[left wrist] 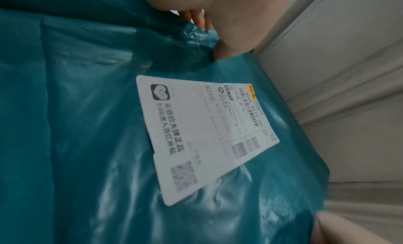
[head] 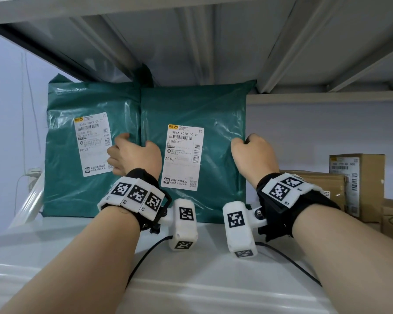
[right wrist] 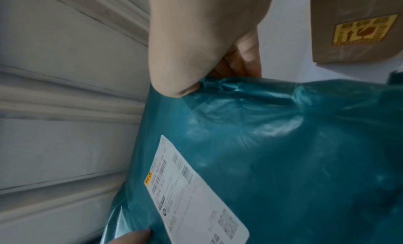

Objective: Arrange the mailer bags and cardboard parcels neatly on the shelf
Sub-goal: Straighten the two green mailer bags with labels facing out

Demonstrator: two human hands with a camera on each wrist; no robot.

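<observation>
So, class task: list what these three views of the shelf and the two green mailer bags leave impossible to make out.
- Fingertips of both hands: the left hand and right hand curl them behind the front mailer bag in the head view.
- Rear mailer bag: its right part is covered by the front bag.
- Small label print: blurred in the left wrist view.
- Cardboard parcels: cut off by the head view's right edge.
</observation>
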